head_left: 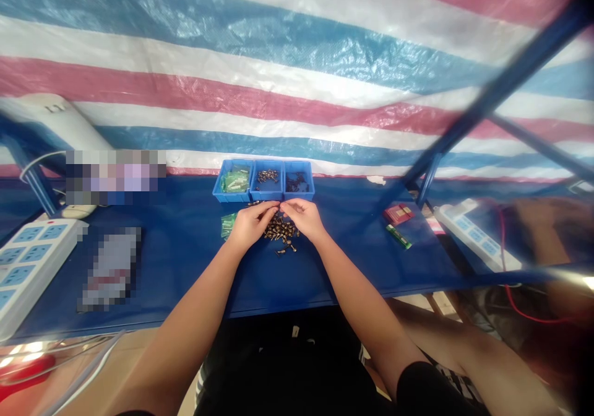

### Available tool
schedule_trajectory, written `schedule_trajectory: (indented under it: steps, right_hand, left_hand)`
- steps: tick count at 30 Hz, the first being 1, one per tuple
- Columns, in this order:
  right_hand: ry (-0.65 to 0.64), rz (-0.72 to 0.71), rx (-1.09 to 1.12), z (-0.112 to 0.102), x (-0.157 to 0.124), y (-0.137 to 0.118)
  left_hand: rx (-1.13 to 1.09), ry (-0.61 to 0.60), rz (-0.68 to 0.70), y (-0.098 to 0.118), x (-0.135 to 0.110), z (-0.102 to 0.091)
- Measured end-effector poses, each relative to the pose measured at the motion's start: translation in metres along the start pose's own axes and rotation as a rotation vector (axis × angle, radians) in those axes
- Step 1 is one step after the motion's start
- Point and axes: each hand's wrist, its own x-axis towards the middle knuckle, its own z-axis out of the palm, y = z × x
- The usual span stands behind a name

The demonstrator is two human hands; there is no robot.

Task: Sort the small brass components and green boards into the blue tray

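My left hand [253, 223] and my right hand [302, 216] meet fingertip to fingertip over a pile of small brass-coloured screw-like parts [278, 230] on the blue table. Both hands are closed in a pinch; whatever sits between the fingers is too small to make out. Green packets [227, 224] lie beside my left hand, partly hidden by it. Just beyond the hands stand three joined blue bins. The left bin [218, 192] holds green packets, the middle bin [266, 197] small metal parts, and the right bin [299, 197] small dark parts.
Power strips stand at the left [51, 249] and the right [480, 236]. A red box [398, 213] and a green packet [398, 236] lie on the table's right side. A blurred-out flat object [111, 267] lies at left. Blue frame bars [464, 119] slant across the right side.
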Motion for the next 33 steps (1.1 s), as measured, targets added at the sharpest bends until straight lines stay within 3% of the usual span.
schedule_trajectory:
  steps: [15, 29, 33]
  right_hand:
    - [0.042, 0.061, 0.084, -0.002, 0.004, 0.001]
    - [0.116, 0.011, 0.094, -0.014, 0.009, 0.0]
    - [0.138, -0.046, -0.054, -0.016, 0.009, 0.003]
  left_hand:
    - [0.045, -0.003, -0.041, 0.002, 0.001, -0.002]
    - [0.047, 0.006, -0.052, 0.0, 0.0, 0.0]
    - [0.05, 0.004, -0.048, 0.0, 0.0, 0.0]
